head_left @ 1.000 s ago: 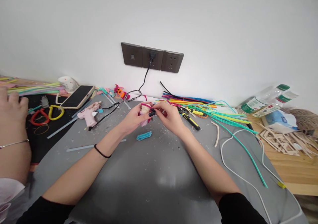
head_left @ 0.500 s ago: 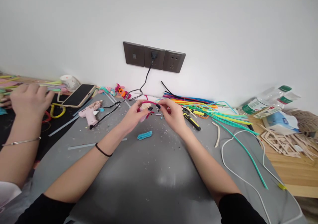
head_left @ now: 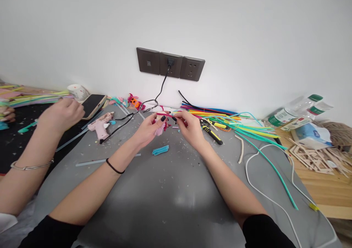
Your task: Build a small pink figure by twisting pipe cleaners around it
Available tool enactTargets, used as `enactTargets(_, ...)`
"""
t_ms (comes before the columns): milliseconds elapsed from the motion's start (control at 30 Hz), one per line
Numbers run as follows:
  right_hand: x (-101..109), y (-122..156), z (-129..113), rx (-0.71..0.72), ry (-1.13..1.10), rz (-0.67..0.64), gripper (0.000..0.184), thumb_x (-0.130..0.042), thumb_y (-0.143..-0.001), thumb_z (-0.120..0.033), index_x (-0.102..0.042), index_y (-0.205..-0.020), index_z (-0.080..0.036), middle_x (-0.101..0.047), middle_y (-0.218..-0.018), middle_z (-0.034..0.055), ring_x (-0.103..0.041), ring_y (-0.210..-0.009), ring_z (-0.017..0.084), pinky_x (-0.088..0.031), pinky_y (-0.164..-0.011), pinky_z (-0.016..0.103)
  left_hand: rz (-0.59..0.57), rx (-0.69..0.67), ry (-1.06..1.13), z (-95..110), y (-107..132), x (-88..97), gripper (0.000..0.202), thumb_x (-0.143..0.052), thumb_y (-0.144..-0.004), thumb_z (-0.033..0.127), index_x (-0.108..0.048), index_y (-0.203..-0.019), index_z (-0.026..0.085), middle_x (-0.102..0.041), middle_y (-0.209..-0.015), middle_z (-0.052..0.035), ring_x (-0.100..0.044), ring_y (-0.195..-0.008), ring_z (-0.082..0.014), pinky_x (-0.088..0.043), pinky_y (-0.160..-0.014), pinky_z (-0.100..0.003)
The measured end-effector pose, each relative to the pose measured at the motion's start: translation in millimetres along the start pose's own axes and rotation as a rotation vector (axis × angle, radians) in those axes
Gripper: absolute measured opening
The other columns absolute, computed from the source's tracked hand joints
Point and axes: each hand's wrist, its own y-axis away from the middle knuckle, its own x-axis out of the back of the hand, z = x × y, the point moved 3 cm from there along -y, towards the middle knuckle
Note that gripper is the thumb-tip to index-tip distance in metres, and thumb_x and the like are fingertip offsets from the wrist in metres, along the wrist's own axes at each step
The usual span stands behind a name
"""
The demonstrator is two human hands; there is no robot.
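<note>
Above the grey mat (head_left: pixel 176 189), my left hand (head_left: pixel 148 130) is closed around a small pink and red fuzzy craft piece (head_left: pixel 160 130). A red pipe cleaner (head_left: pixel 164 114) runs from it toward my right hand (head_left: pixel 189 127), whose thumb and fingers pinch its other end. The fingers partly hide the craft piece, so its full shape cannot be made out. Below the hands lies a folded blue pipe cleaner (head_left: pixel 160 150). Cutting pliers (head_left: pixel 212 133) with black and yellow handles rest to the right of my right hand.
A pink glue gun (head_left: pixel 99 127) lies at left, its black cord reaching the wall socket (head_left: pixel 171 64). Coloured pipe cleaners (head_left: pixel 247 130) spread along the right. A co-worker's hand (head_left: pixel 61 114) is beside a phone (head_left: pixel 94 105). Bottles (head_left: pixel 286 114) and a tissue pack (head_left: pixel 310 136) stand right.
My left hand has turned the craft piece slightly, and the red pipe cleaner lies flatter between my hands. The co-worker's hand has moved right, in front of the phone.
</note>
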Motion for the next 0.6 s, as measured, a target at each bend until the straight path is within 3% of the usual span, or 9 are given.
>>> enactTargets(167,-1.5,-0.2,1.0,0.013,0.034,-0.029,0.018,-0.048,-0.1,-0.021,-0.065,-0.094,-0.022,-0.071,-0.091,0.0075,-0.062,-0.081,0.02,-0.048,-0.073,0.032,0.052,-0.021,0.04,-0.1,-1.2,0.1,0.04,-0.087,-0.074,0.053,-0.07,-0.085,0.019,-0.066,-0.078,-0.002,-0.058,-0.067,-0.0127,-0.047,-0.058,-0.024)
enactTargets(300,-2.3,0.4,2.0,0.016,0.038,-0.044,0.018,-0.048,-0.101,-0.022,-0.065,-0.093,-0.022,-0.071,-0.091,0.0076,-0.062,-0.081,0.02,-0.046,-0.071,0.03,0.071,-0.006,0.101,0.1,-2.7,0.2,0.041,-0.089,-0.072,0.05,-0.072,-0.092,0.019,-0.068,-0.081,-0.0016,-0.06,-0.068,-0.0122,-0.049,-0.058,-0.023)
enactTargets(600,-5.1,1.7,2.3,-0.008,0.016,-0.053,0.017,-0.049,-0.098,-0.02,-0.065,-0.095,-0.021,-0.072,-0.093,0.0073,-0.063,-0.082,0.019,-0.047,-0.072,0.03,0.065,0.019,0.11,-1.9,-6.1,7.4,0.038,-0.088,-0.075,0.044,-0.067,-0.089,0.016,-0.071,-0.083,-0.0028,-0.066,-0.072,-0.0125,-0.052,-0.064,-0.023)
